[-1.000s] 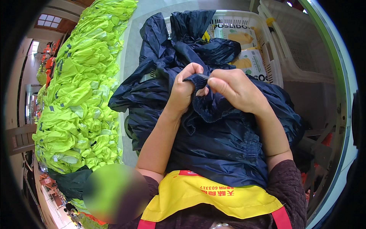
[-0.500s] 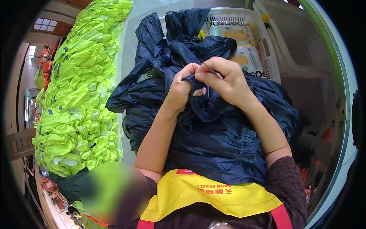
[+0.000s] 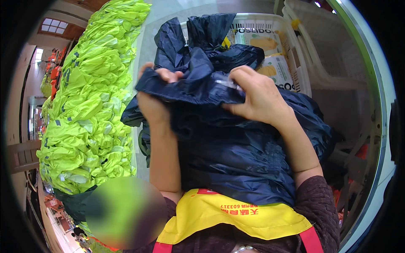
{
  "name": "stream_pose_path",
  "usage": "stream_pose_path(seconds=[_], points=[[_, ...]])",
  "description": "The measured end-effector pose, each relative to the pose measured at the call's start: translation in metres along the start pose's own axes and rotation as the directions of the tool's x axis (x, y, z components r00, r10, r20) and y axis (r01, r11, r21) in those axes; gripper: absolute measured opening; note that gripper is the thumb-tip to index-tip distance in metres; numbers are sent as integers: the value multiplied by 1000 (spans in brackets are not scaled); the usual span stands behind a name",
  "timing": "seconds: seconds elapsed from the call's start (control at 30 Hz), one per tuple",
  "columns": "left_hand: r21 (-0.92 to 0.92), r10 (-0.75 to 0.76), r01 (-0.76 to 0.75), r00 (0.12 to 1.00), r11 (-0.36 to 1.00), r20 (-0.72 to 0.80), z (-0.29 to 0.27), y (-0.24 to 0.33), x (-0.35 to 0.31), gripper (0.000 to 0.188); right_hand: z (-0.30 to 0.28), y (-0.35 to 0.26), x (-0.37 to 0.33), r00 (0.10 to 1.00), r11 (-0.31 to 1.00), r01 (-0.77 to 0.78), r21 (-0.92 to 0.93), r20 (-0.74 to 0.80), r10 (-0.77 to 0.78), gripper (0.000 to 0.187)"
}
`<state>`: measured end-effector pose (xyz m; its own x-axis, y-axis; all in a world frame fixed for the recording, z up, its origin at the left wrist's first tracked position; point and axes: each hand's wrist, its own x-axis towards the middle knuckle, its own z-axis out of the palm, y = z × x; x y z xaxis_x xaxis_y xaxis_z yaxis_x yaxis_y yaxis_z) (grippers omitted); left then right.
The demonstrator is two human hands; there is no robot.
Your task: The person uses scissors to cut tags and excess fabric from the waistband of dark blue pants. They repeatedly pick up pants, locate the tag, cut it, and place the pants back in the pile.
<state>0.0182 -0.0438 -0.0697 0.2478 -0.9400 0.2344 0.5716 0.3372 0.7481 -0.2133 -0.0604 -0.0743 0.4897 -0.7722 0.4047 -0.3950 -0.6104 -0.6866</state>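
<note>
A dark navy, shiny garment with elastic-gathered parts lies bunched across my lap and the table. My left hand is closed on its gathered edge, the cloth stretched out to the right of the fingers. My right hand is curled around thread snips, whose metal part is smeared by motion and points left over the cloth. The right thumb lies at the garment's edge, apart from the fingers. Whether it pinches the cloth, I cannot tell.
A long heap of neon-yellow garments runs along the left. Beyond the navy cloth stands a white plastic basket holding printed packages. Clear plastic bins are at the far right, by a pale green frame edge.
My hands have moved apart from close together. The left went left, drawing the garment's edge with it and spreading the cloth; the right shifted slightly right, still with the snips.
</note>
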Motion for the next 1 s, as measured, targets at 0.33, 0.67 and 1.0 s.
stream_pose_path(seconds=[0.33,0.67,1.0], points=[[788,380,-559,808,256,450,29,96,-33,34,-45,13,5,867,952,-260,161,-396,304,18],[941,-690,-276,643,197,333,-3,100,-108,40,-55,18,-17,928,998,-52,-27,369,58,30],[692,-241,-722,674,-15,698,22,62,-22,32,-54,-26,-33,910,992,8,-123,412,44,31]])
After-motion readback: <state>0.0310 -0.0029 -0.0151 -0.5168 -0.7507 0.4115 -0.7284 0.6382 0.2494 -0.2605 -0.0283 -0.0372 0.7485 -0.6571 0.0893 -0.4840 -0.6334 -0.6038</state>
